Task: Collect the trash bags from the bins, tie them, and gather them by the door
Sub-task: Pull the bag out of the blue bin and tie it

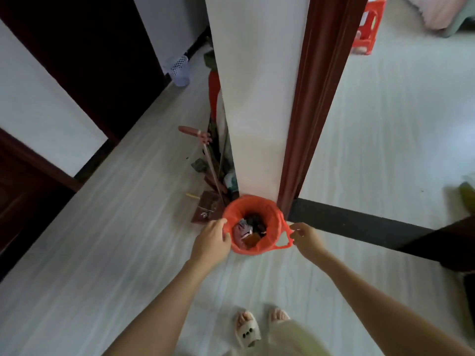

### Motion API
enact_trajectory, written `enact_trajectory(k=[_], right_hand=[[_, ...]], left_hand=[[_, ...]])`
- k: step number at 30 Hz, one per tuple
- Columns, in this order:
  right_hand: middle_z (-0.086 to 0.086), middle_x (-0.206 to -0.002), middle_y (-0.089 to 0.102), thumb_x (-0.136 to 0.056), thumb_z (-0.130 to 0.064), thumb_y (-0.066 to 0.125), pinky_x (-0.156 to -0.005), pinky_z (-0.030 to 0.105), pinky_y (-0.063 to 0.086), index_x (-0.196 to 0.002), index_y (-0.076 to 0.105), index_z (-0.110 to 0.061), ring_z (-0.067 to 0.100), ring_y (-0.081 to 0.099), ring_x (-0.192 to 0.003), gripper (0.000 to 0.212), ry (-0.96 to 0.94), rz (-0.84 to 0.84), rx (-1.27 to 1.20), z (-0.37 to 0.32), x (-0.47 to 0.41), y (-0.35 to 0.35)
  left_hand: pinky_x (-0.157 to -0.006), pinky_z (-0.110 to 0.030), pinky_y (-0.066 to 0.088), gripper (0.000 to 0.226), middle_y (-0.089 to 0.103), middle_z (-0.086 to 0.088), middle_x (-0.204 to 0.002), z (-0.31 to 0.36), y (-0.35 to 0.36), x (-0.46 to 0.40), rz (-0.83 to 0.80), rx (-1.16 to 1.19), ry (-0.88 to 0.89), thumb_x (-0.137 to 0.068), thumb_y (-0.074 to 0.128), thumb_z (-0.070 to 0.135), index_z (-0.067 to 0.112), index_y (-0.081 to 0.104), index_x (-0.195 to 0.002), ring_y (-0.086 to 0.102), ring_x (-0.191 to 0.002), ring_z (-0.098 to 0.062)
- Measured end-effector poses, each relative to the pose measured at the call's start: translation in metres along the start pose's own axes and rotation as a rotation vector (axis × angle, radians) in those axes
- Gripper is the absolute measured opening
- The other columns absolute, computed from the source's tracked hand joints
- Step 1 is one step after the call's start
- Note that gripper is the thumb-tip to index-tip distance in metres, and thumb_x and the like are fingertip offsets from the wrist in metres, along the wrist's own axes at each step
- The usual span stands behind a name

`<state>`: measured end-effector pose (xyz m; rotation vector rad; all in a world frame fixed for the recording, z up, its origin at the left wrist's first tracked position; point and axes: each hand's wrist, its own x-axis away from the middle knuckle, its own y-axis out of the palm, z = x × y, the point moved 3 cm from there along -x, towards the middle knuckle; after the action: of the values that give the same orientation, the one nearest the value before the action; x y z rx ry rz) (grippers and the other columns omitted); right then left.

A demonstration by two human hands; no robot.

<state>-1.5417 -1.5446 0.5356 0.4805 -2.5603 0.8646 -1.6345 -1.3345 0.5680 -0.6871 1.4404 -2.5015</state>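
Note:
An orange-red trash bag (267, 209) lines a small bin on the floor, at the foot of a white wall end. Dark and pinkish rubbish lies inside it. My left hand (212, 240) grips the bag's left rim. My right hand (305, 237) pinches the bag's loop handle, which sticks out to the right of the bin. The bin itself is hidden under the bag.
A dustpan (204, 209) and broom handle (213, 170) lean against the wall just left of the bin. A brown door frame (313, 111) stands right of the wall, with a black threshold strip (359, 222). A pale perforated bin (178, 70) and a red stool (367, 24) stand farther off.

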Motion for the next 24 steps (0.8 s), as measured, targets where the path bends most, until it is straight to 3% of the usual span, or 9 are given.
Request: enact_trajectory(k=[8,16,24], right_hand=[[0.021,-0.116,0.063,-0.088,0.001,0.042,-0.088,0.037,0.046,-0.113,0.060,0.003,0.035,0.060,-0.104,0.031,0.052,0.054,0.039,-0.020,-0.073,0.020],[0.021,-0.099,0.067,-0.087,-0.002,0.041,-0.080,0.041,0.051,-0.098,0.063,0.004,0.035,0.062,-0.090,0.025,0.137,0.180,0.032,-0.007,-0.117,0.066],[0.019,-0.102,0.066,-0.084,-0.003,0.043,-0.081,0.040,0.048,-0.096,0.063,0.000,0.036,0.059,-0.097,0.024,0.102,0.364,0.258,0.076,-0.215,0.163]], left_hand=[[-0.101,-0.033,0.038,0.041,0.053,-0.013,-0.132,-0.012,0.007,-0.101,0.006,0.102,0.047,-0.090,0.048,0.014,0.008,0.047,-0.131,0.050,-0.123,-0.026],[-0.102,-0.032,0.038,0.041,0.053,-0.013,-0.131,-0.056,0.030,-0.174,-0.129,0.084,0.108,-0.090,0.047,0.013,0.008,0.047,-0.131,0.051,-0.121,-0.025],[-0.104,-0.034,0.038,0.039,0.055,-0.015,-0.127,-0.135,0.145,-0.292,-0.161,-0.026,0.286,-0.089,0.048,0.011,0.006,0.050,-0.128,0.051,-0.121,-0.029]])
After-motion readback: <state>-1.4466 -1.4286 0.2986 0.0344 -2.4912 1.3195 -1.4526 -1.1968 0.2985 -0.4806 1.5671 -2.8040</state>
